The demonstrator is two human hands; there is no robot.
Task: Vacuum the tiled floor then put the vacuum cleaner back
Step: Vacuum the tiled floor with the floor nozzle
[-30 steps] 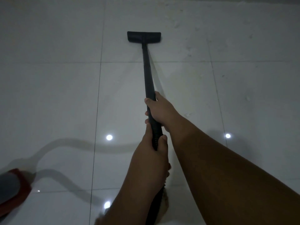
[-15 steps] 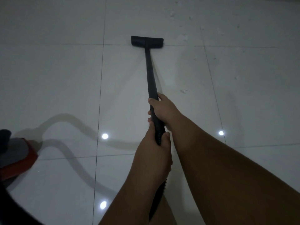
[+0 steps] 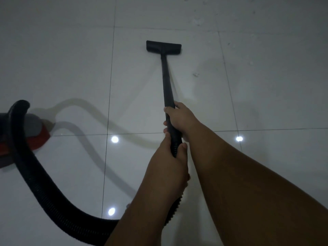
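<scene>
A black vacuum wand [image 3: 166, 80] runs from my hands out to a flat black floor head [image 3: 163, 47] resting on the pale tiled floor [image 3: 71, 59]. My right hand [image 3: 181, 118] grips the wand higher up. Just below it, my left hand [image 3: 168, 162] is closed round the ribbed end of the wand. A thick black ribbed hose [image 3: 35, 174] loops from under my arms to the red and grey vacuum body [image 3: 33, 132] at the left edge. Only part of the body shows.
Small pale specks of dirt [image 3: 196, 74] lie on the tiles right of the wand and further off at the top right. Ceiling lights reflect as bright spots [image 3: 114, 139] on the glossy floor. Dark grout lines cross the tiles.
The floor head has drawn back across a grout line towards me. The view has shifted, and the vacuum body and its hose have come much further into sight at the left.
</scene>
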